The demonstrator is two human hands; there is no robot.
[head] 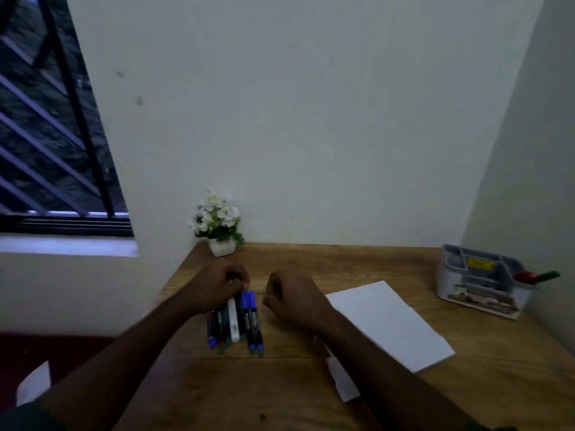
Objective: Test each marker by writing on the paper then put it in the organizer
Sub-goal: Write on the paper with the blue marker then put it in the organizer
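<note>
A: Progress? Organizer [479,281] at counter's [311,384] far right holds two markers, one red [524,277], one green [547,276], in its right-hand compartment.

B: Row of markers [235,325] left of centre, untested by the look of it. Paper [389,325] shows no marks.

A: Hands?

B: Left hand [217,287] curled over the row's far ends; grip unclear. Right hand [292,297] loosely fisted, apparently empty, just right of the row.
</note>
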